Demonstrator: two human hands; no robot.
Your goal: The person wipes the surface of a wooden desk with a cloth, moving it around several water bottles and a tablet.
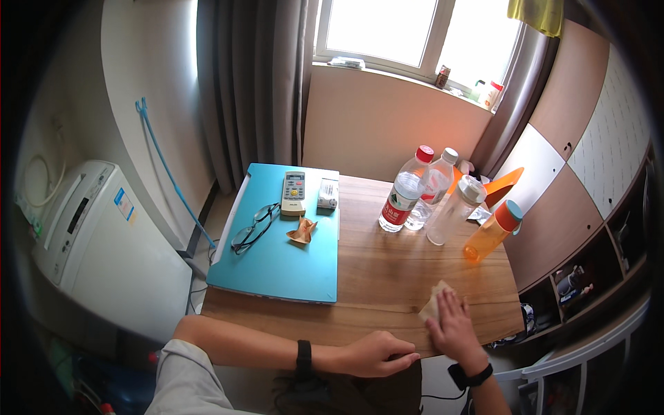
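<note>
My right hand (453, 325) lies on the wooden table (377, 266) near its front right edge, fingers over a thin beige cloth (431, 304) pressed to the top. Whether it is fabric or paper is hard to tell. My left hand (377, 353) is curled into a loose fist at the table's front edge, with nothing visible in it. Beyond the right hand stand a clear lidded bottle (449, 216) and an orange bottle (490, 235), the latter leaning in view. Left of these are a red-capped water bottle (401, 200) and a white-capped bottle (436, 183).
A light-blue panel (277, 277) covers the table's left side. On it are eyeglasses (254, 228), a remote control (294, 192), a small white box (328, 194) and crumpled brown paper (302, 232). A white washing machine (121, 242) stands left; cabinets (546, 221) line the right.
</note>
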